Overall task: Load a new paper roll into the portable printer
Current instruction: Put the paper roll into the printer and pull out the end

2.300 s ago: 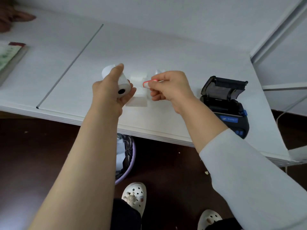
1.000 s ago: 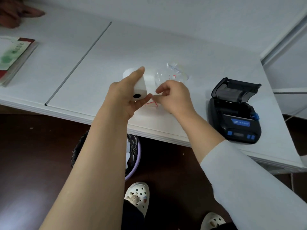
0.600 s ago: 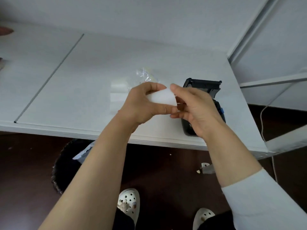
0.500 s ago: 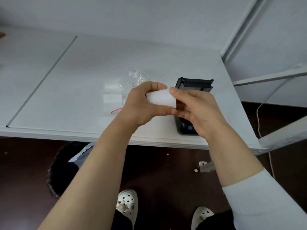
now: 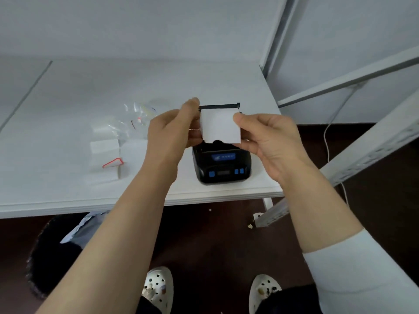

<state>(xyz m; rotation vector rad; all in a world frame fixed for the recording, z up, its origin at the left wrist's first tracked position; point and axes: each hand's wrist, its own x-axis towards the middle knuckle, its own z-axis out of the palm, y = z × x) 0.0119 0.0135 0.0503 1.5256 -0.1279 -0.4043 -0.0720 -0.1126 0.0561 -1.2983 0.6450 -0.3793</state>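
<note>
A white paper roll (image 5: 220,126) is held between both hands, just above the open portable printer (image 5: 223,165). My left hand (image 5: 173,130) grips its left end and my right hand (image 5: 269,141) its right end. The printer is black with blue buttons and stands near the table's front right corner. Its lid (image 5: 218,106) is raised behind the roll. The roll's lower edge is torn and hides most of the paper bay.
Clear plastic wrapping (image 5: 127,123) and a torn strip with a red tab (image 5: 112,163) lie on the white table (image 5: 68,98), left of the printer. A dark bin (image 5: 52,252) sits under the table's front edge. White metal frame bars (image 5: 353,152) stand at the right.
The wrapping was peeled off and left on the table. Both hands have carried the bare roll to the right and now hold it over the open printer.
</note>
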